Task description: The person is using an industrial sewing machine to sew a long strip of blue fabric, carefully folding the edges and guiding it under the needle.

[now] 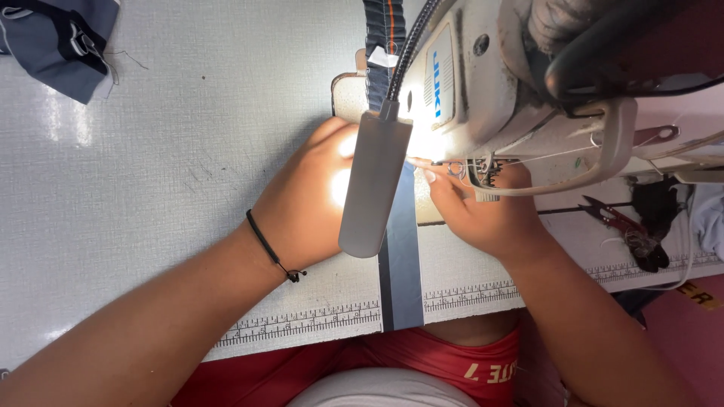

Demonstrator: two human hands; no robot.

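A narrow grey-blue fabric strip [400, 264] runs from the table's front edge up under the head of a white sewing machine [498, 83]. My left hand [305, 196] lies flat on the table just left of the strip, partly hidden by a grey lamp head [373, 185]; a thin black cord circles its wrist. My right hand [475, 207] rests on the strip's right side, fingertips close to the presser foot [460, 169]. More of the strip, dark with an orange line [385, 45], comes out behind the machine.
A grey-blue fabric bundle with dark straps [56, 41] lies at the table's far left corner. Red-handled thread snips [611, 215] and dark scraps [652, 226] sit right of the machine. A printed ruler [302, 322] lines the white table's front edge.
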